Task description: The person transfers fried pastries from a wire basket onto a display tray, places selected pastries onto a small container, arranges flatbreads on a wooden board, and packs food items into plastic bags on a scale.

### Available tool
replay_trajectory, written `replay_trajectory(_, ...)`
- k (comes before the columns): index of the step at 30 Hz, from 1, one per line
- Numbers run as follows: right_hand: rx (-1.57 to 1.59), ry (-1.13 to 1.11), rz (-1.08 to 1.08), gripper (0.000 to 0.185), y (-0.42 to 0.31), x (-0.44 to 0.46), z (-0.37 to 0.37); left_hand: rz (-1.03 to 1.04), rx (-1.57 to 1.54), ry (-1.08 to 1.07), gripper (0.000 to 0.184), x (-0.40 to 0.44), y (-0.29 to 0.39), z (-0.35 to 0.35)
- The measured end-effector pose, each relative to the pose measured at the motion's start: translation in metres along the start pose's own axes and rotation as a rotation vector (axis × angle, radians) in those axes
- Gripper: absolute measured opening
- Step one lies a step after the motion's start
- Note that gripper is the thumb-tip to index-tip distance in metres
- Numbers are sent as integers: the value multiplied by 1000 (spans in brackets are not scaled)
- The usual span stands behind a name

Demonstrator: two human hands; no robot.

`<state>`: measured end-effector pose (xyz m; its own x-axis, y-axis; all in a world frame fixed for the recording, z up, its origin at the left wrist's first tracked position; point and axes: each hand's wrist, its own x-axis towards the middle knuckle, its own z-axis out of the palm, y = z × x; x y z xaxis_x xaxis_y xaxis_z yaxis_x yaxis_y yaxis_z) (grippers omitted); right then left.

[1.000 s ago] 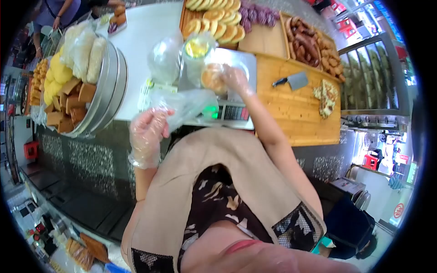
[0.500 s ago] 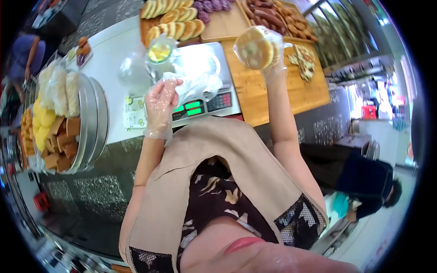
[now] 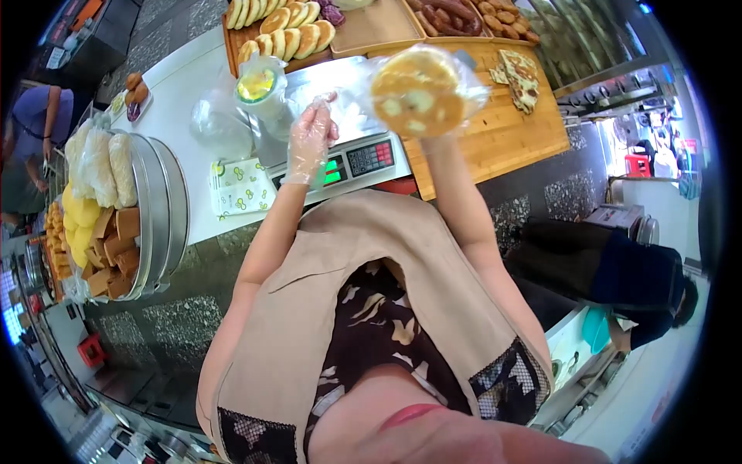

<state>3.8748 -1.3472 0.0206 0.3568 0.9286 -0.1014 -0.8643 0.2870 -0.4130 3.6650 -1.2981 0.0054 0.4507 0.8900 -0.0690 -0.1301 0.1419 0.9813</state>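
My right hand, largely hidden behind the bread, grips round golden flatbreads with clear plastic film around them, held up over the right side of the scale and the wooden board. My left hand, in a clear plastic glove, is over the digital scale with its fingers curled together. Glare from the steel plate hides whatever may be between those fingers. Left of it stands a clear container with a yellow-and-green top, beside a roll of clear plastic bags.
A tray of small pan-fried buns and sausages line the back. A piece of browned flatbread lies on the wooden board. Steamer trays stand left, and a printed packet lies by the scale. A person works at right.
The flatbreads in my right hand have moved left and closer, toward the scale. My left hand has moved right and up, and the pale plastic bag it held no longer shows clearly.
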Motion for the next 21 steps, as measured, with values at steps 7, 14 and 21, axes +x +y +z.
replay_trajectory(7,-809,-109,150,41,62,36,-17,192,117,74,49,-15,-9,-6)
replay_trajectory(14,-1635,161,-140,44,74,56,-5,273,245,-135,48,-31,-20,11)
replay_trajectory(21,-663,526,156,29,73,69,2,50,-190,-254,60,-40,-26,26)
